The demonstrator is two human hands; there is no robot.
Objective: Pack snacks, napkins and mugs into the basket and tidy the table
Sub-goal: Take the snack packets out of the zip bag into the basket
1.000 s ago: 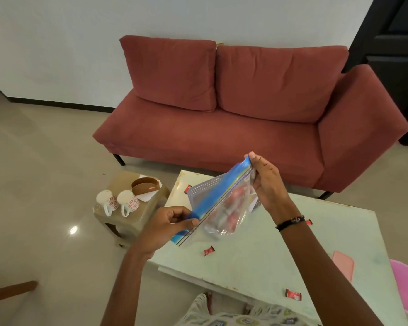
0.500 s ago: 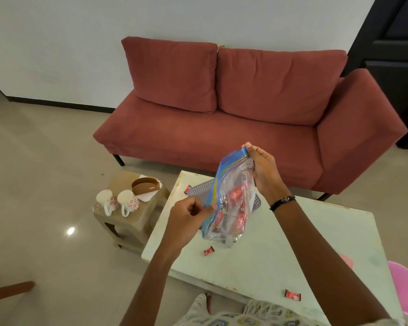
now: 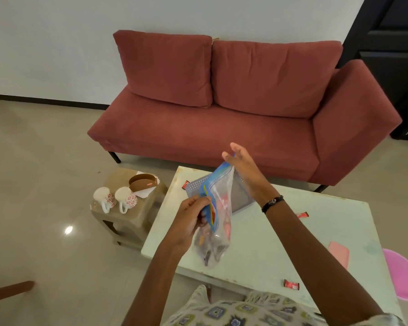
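Clear zip bag [image 3: 216, 222] of snacks hangs over the table's [image 3: 292, 243] left edge, pinched in the left hand's [image 3: 189, 220] grip; right hand [image 3: 242, 170] spread. Likely next: into the grey basket [image 3: 240, 196] behind.

Home living room: sofa [image 3: 222, 118], mugs [image 3: 114, 198]

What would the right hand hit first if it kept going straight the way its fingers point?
Probably the red sofa. The right hand is open, fingers pointing up and away past the bag's top edge toward the seat front. Depth is unclear, so the gap between may be considerable.
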